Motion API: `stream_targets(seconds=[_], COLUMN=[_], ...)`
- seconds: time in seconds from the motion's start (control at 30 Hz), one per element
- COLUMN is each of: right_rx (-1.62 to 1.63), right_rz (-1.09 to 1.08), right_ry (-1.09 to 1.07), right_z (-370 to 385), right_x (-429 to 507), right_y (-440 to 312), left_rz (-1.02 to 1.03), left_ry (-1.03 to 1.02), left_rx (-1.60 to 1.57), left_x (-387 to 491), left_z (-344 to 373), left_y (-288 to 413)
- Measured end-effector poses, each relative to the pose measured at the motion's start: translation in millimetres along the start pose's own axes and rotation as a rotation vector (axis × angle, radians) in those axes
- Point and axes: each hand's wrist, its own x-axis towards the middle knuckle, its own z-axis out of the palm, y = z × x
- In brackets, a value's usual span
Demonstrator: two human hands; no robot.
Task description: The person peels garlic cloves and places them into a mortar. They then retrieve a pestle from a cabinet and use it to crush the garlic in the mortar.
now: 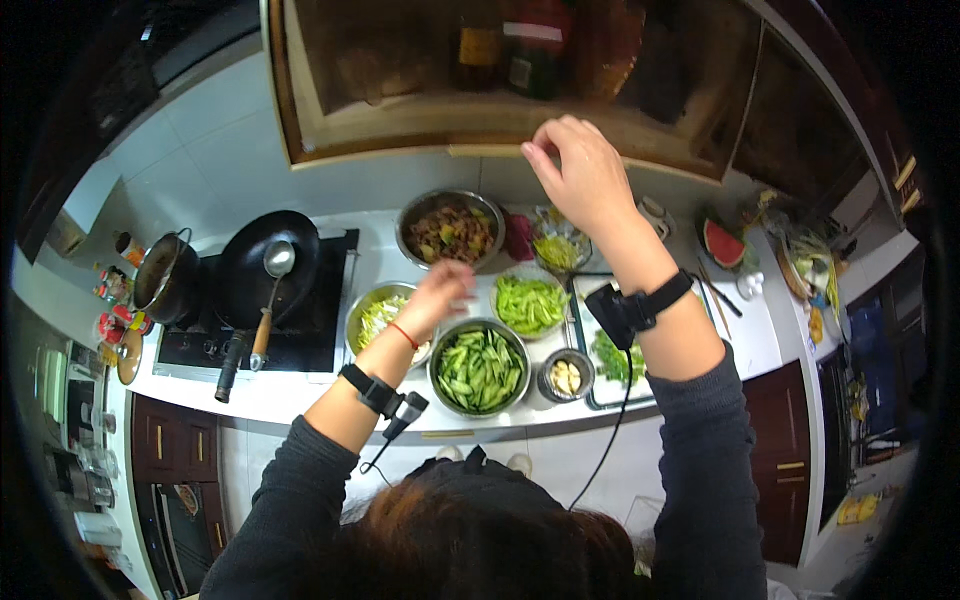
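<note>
My right hand [583,166] is raised at the lower edge of the wall cabinet door [487,150], its fingers curled; whether it grips the edge cannot be told. My left hand [442,294], somewhat blurred, hovers with bent fingers over the counter between several bowls. Around it are a steel bowl of meat pieces [450,231], a bowl of pale chopped vegetables [381,315], a steel bowl of sliced green vegetable [481,369] and a bowl of light green slices [529,301]. A small metal bowl of peeled garlic cloves [565,376] stands to the right.
On the left, a black wok [255,259] with a ladle [279,259] sits on the cooktop beside a dark pot [161,277]. Chopped greens [616,355] lie on a cutting board at right. Beyond are a knife [724,298] and a watermelon piece [724,244].
</note>
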Motion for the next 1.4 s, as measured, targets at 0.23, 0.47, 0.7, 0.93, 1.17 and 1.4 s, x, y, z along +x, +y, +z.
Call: stream_targets(seconds=[0.23,0.47,0.7,0.93,1.17,1.4], right_rx=[0.203,0.097,0.839,0.842,0.713,0.631], right_rz=[0.072,1.156,1.654,1.301,1.322,1.484], right_ry=[0.109,-0.545,-0.553,-0.573,-0.373,-0.203], right_z=[24,59,87,18,-110,-209], right_x=[-85,-331,-375,-369,-412,-499], right_y=[46,67,61,85,166,244], left_rz=[-0.371,-0.494,-0.643,-0.469,-0.432,-0.465], left_ry=[-0.356,-0.432,-0.281,-0.171,-0.312,-0.534], left_rx=[0.192,0.273,0.198,0.253,0.261,0.305], left_x=[-29,6,17,-20,2,44], left_z=[85,128,144,194,358,514], left_y=[-84,-142,-172,-122,-89,-128])
